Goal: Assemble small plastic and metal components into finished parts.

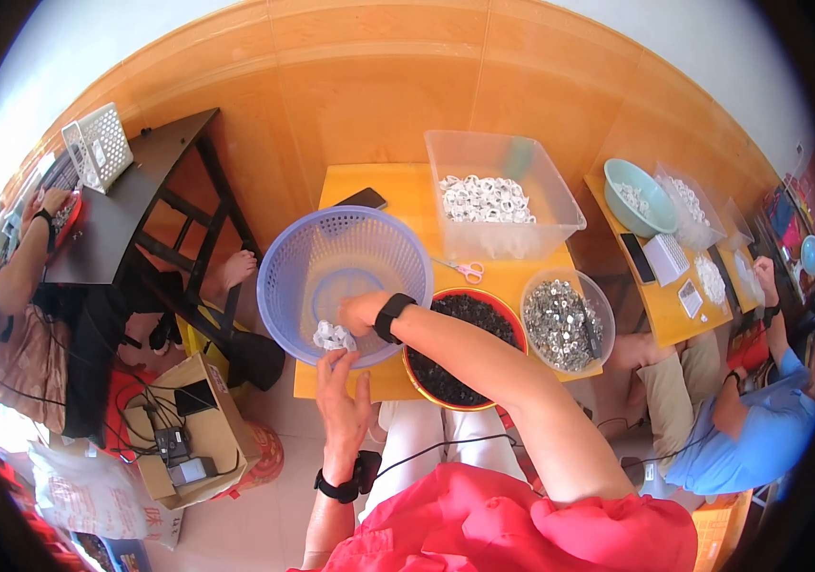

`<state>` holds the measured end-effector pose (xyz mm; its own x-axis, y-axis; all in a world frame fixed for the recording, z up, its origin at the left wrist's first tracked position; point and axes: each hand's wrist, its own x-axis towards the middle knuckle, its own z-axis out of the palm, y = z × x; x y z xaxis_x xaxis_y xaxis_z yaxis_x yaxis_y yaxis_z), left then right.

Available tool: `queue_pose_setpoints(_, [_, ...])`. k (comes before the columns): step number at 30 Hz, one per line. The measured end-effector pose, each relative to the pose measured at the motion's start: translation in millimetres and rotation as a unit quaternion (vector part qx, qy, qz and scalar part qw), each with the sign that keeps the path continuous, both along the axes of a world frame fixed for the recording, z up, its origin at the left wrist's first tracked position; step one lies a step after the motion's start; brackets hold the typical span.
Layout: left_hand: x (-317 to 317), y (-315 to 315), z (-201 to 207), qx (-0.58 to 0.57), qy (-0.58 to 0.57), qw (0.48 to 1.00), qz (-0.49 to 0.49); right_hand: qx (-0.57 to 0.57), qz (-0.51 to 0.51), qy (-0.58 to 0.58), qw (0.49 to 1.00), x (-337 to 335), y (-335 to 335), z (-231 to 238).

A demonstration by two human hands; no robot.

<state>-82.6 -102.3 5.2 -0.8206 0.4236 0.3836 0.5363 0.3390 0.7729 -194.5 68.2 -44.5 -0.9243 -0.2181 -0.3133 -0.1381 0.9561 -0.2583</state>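
A round lavender plastic basket (pixel 279 267) with a perforated wall sits at the left of the yellow table. Inside it, near my side, lies a small heap of white ring-like parts (pixel 333 336). My right hand (pixel 365 310) reaches down into the basket beside this heap; its fingers point downward and their tips are hidden. At the basket's near rim is my left hand (pixel 343 396), fingers stretched upward and thumb apart, fingertips by the white parts. Right of the basket, under my right forearm, stands a red-rimmed bowl (pixel 525 334) of small black pieces (pixel 455 367).
A clear bin (pixel 560 205) holds white rings. Scissors (pixel 468 270), a dark phone (pixel 365 198) and a tub of metal parts (pixel 560 319) share the yellow table (pixel 393 181). Co-workers sit left at a dark table (pixel 155 181) and right; a carton (pixel 226 419) of cables stands lower left.
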Motion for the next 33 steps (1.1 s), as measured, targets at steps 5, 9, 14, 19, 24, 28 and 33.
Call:
queue_pose_setpoints(5, [-3, -3, 3, 0.005, -0.030, 1.000, -0.009, 0.048, -0.007, -0.058, 0.997, 9, -13, 42])
queue_pose_setpoints(9, [-4, -2, 1, 0.023, -0.049, 0.998, -0.011, 0.055, -0.030, -0.042, 0.997, 11, -12, 60])
queue_pose_setpoints(14, [-6, -2, 12, 0.037, -0.072, 0.997, -0.006, -0.126, -0.092, 0.129, 0.979, 46, 8, 108])
queue_pose_setpoints(19, [0, -10, 11, 0.132, -0.076, 0.988, 0.028, -0.403, -0.099, 0.216, 0.883, 141, -2, 141])
queue_pose_setpoints(24, [42, 10, 34, 0.303, -0.434, 0.831, -0.169, -0.249, -0.180, 0.415, 0.856, 229, -28, 125])
queue_pose_setpoints(28, [67, 17, 17, 0.338, -0.551, 0.723, -0.246, -0.215, -0.222, 0.491, 0.815, 258, -46, 97])
queue_pose_setpoints(33, [88, 32, 17, 0.358, -0.599, 0.663, -0.269, -0.196, -0.231, 0.546, 0.781, 283, -42, 86])
